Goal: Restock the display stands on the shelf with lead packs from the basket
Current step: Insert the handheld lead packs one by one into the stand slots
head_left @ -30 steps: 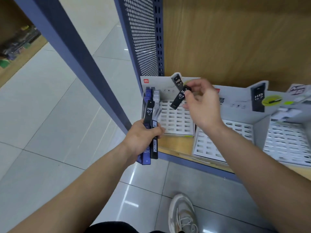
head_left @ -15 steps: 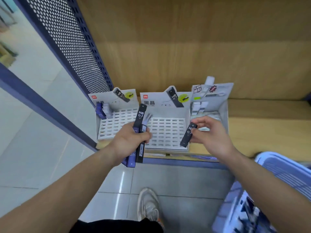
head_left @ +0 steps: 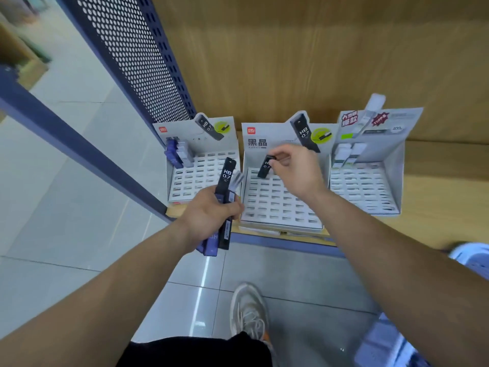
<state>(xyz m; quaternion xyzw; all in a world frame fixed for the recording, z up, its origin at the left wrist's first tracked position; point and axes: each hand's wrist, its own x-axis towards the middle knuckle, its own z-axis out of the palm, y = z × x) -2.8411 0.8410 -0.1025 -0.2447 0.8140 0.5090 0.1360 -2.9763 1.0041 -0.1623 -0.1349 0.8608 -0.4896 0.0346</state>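
Observation:
Three white slotted display stands sit side by side on the wooden shelf: the left stand (head_left: 201, 178), the middle stand (head_left: 280, 205) and the right stand (head_left: 367, 186). My right hand (head_left: 296, 170) pinches a single black lead pack (head_left: 265, 166) by its top, its lower end at the back row of the middle stand. My left hand (head_left: 209, 215) grips a bundle of lead packs (head_left: 225, 200), black, purple and pale ones, in front of the left stand. A few purple and grey packs (head_left: 178, 153) stand in the left stand's back corner.
A blue perforated metal panel (head_left: 137, 59) bounds the shelf on the left, with a blue post (head_left: 79, 152) slanting across the tiled floor. A pale blue basket (head_left: 468, 258) shows at the right edge. My shoe (head_left: 248, 311) stands below the shelf edge (head_left: 285, 242).
My right hand has carried the single black pack from the front right of the middle stand up to its back row. The left hand has kept its bundle. The view moved closer.

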